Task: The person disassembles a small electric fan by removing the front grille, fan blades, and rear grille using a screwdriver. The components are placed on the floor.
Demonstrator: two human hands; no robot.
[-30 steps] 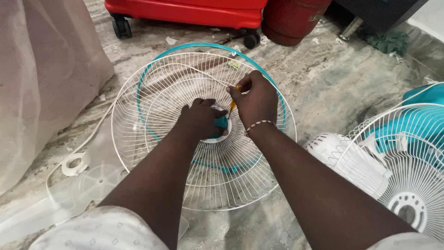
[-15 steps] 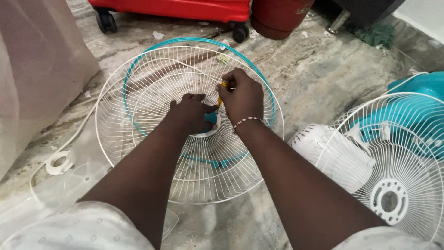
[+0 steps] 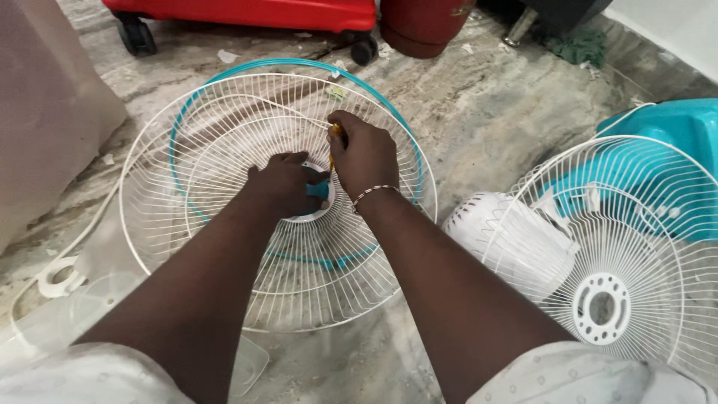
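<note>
At the hub of the white fan guard [image 3: 224, 135], the right hand [image 3: 364, 157] is fisted around a yellow-handled screwdriver [image 3: 332, 146], tip down. Just left of it, the left hand [image 3: 283, 183] presses flat, fingers curled, on the teal centre cap [image 3: 320, 191]. Right of the grip, beyond bare floor [image 3: 479, 112], lies 1 more fan [image 3: 598, 239].

A fan guard [image 3: 224, 224] lies on the floor [image 3: 486, 112]; a suitcase [image 3: 247, 11] stands behind it, a second fan [image 3: 598, 239] to its right.

White wire fan guard [image 3: 224, 150], glossy; floor [image 3: 486, 112] polished veined stone.
</note>
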